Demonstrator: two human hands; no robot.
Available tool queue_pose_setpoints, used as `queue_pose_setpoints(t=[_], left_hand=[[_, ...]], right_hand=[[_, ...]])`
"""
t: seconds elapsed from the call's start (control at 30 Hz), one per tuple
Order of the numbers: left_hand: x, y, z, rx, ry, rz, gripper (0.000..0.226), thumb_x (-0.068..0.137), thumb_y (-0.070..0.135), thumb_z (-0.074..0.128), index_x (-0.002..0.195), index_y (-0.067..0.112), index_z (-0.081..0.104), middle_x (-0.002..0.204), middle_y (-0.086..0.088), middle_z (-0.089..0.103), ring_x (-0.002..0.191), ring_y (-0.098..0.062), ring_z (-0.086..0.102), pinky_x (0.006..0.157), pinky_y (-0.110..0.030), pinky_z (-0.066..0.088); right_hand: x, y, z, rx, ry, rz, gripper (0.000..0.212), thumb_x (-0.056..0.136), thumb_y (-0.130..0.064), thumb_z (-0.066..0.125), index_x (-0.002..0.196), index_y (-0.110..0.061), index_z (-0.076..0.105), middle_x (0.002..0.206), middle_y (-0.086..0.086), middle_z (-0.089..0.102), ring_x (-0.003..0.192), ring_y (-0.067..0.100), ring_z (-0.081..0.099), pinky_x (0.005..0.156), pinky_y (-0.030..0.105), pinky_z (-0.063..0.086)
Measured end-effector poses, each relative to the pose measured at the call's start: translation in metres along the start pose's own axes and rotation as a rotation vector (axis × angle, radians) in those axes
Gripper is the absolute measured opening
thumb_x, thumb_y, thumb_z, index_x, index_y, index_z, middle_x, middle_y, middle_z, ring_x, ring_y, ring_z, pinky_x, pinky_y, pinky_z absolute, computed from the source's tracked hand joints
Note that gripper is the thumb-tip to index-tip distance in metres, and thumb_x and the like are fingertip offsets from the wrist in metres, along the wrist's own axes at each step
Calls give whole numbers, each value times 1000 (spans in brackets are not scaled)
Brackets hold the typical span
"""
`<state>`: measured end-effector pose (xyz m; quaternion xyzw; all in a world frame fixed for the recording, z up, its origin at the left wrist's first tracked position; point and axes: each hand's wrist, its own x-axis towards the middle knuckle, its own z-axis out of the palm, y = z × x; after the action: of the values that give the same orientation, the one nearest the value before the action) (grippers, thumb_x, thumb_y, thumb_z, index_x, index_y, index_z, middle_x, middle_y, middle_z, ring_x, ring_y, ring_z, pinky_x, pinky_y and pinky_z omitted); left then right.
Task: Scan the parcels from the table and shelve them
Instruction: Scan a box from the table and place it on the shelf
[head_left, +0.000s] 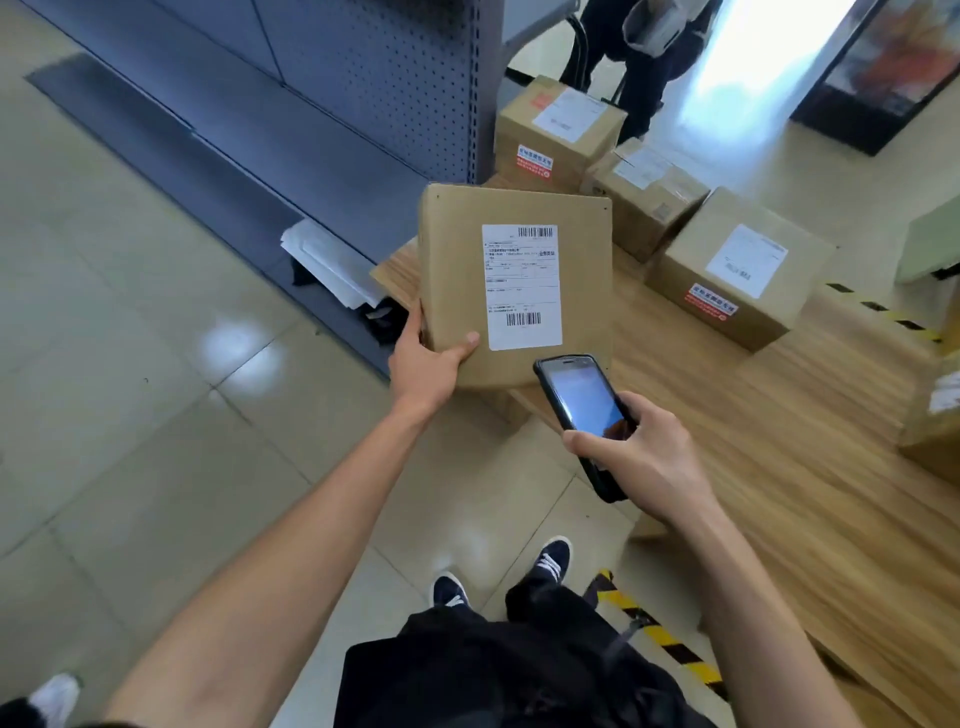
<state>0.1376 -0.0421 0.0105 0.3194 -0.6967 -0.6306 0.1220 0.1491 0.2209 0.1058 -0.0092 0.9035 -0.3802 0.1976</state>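
Your left hand (423, 364) gripped the flat brown cardboard parcel (514, 286) by its corner, above the wooden table's (810, 441) edge, label up for scanning. Your right hand (641, 457) clasped the black handheld scanner (582, 410) just below that parcel

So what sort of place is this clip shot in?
Probably a parcel pickup or sorting station: labelled brown cardboard boxes sit on a low wooden table, grey perforated metal shelving stands beside it, and the right hand aims a black handheld scanner at a held flat parcel.
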Motion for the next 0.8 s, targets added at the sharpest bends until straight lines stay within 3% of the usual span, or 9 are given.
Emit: queue_pose_setpoints(t=[0.1, 0.17, 0.33, 0.43, 0.5, 0.6, 0.73, 0.8], left_hand=[[7, -3, -20, -60, 40, -24, 88, 69, 37, 88, 149, 34, 51, 125, 20, 70, 112, -3, 68, 105, -38, 55], [12, -5, -32, -83, 71, -41, 74, 73, 31, 87, 140, 35, 56, 122, 19, 71, 109, -3, 69, 102, -36, 56], [27, -2, -58, -83, 169, -110, 56, 78, 24, 86, 120, 48, 57, 117, 19, 73, 106, -4, 71, 95, -29, 56], [40, 6, -76, -76, 220, -146, 53, 79, 22, 85, 118, 46, 60, 111, 26, 73, 96, 7, 70, 80, -15, 53], [49, 10, -89, -90, 269, -174, 48, 80, 20, 85, 113, 46, 63, 101, 31, 73, 90, 11, 69, 72, -11, 50], [56, 12, -109, -125, 344, -216, 41, 80, 21, 84, 100, 49, 63, 94, 34, 73, 87, 10, 70, 75, -18, 52], [56, 11, -139, -184, 450, -241, 47, 79, 20, 86, 109, 46, 60, 95, 34, 73, 89, 10, 70, 78, -20, 54], [56, 10, -156, -198, 498, -247, 48, 79, 19, 86, 110, 45, 60, 96, 31, 74, 89, 10, 70, 77, -20, 54]], right_hand=[[12, -16, 9, 45, -35, -46, 43, 72, -38, 88, 89, -9, 61, 58, -9, 51, 46, 4, 45, 41, 13, 33], [24, -27, 14, 60, -70, -72, 43, 73, -37, 88, 90, -8, 60, 55, -11, 49, 44, 4, 43, 39, 12, 32], [65, -59, 25, 32, -149, -152, 44, 73, -40, 87, 89, -9, 61, 61, 0, 53, 48, 4, 47, 43, 12, 37], [93, -83, 32, 25, -209, -198, 36, 74, -39, 88, 87, -16, 63, 75, 11, 62, 51, 2, 50, 43, 12, 37], [112, -100, 38, 14, -244, -236, 35, 74, -39, 88, 83, -20, 61, 70, 6, 58, 50, 2, 49, 44, 10, 36], [136, -123, 51, -11, -294, -304, 37, 74, -41, 89, 78, -25, 56, 66, -4, 54, 49, 0, 48, 44, 10, 35], [153, -152, 74, -57, -328, -367, 41, 74, -46, 89, 77, -30, 51, 70, -12, 54, 60, -5, 55, 48, 15, 34], [157, -167, 86, -80, -339, -404, 47, 73, -47, 89, 79, -22, 49, 73, -11, 56, 68, -11, 58, 52, 15, 34]])
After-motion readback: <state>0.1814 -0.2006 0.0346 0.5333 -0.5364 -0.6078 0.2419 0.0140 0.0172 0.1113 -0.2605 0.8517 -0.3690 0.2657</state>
